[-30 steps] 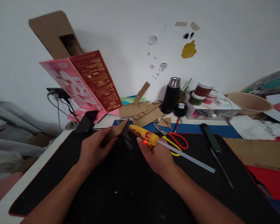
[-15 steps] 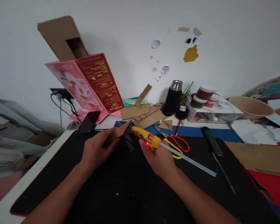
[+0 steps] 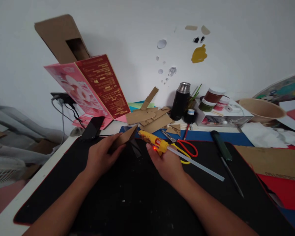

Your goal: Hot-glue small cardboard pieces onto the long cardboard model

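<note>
Head view: the left hand (image 3: 100, 157) holds a brown cardboard piece (image 3: 125, 137) at the far edge of the black mat (image 3: 137, 203). The fingers are closed along its lower side, so the piece stands tilted with its point up and to the right. The right hand (image 3: 166, 164) is wrapped around a yellow glue gun (image 3: 153, 141), with the thumb by its lit red lamp. A clear glue stick (image 3: 196, 166) juts out of the back, toward the right. The nozzle sits just beside the upper corner of the held piece; whether it touches cannot be told, and no glue shows on the cardboard.

As a judgement, the cutting looks done. Cardboard offcuts (image 3: 147, 118) lie stacked behind the mat, and red-and-yellow scissors (image 3: 185, 149) rest set aside just beyond the right hand. The gluing of this piece appears barely begun, with nothing seen joined to it yet.

Both forearms reach in from the bottom corners and converge at the middle. The wrists are low over the mat. A green-handled screwdriver (image 3: 221, 149) lies well to the right.
</note>
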Demonstrator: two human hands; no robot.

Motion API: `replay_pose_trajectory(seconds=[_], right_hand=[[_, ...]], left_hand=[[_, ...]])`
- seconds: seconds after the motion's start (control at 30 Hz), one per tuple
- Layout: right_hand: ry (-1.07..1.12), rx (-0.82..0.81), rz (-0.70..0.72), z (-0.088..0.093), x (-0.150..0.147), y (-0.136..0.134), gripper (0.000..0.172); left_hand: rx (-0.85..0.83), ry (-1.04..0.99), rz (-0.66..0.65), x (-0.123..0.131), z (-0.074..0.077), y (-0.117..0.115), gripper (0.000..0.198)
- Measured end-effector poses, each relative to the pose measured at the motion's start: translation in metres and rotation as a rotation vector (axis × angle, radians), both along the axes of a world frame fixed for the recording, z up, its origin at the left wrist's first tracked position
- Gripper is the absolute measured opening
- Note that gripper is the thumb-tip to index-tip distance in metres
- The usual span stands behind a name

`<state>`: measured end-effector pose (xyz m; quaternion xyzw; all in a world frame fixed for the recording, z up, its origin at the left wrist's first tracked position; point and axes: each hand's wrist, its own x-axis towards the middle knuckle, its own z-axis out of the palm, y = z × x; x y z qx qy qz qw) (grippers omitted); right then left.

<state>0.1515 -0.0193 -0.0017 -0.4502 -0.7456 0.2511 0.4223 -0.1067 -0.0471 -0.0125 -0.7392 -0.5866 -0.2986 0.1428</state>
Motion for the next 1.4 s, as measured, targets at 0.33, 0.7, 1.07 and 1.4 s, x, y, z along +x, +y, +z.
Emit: replay_pose_trajectory(seconds=[0.33, 0.7, 1.07, 1.4], right_hand=[[0.020, 0.005, 0.003, 0.0009, 0.0011, 0.0007, 0.036], [0.003, 0.019, 0.012, 0.0028, 0.0012, 0.0005, 0.035], [-0.010, 0.022, -0.009, 0.0047, 0.0025, 0.0010, 0.037], [-0.068, 0.037, -0.030, 0.0058, 0.0049, 0.0024, 0.040]], left_hand=[[0.010, 0.020, -0.014, -0.0014, -0.0007, -0.0001, 0.037], [-0.062, -0.010, 0.042, 0.0007, 0.0023, -0.0013, 0.039], [-0.041, 0.005, 0.011, -0.0021, 0.0004, -0.0013, 0.037], [-0.013, 0.019, -0.012, -0.0005, 0.0019, -0.0016, 0.038]])
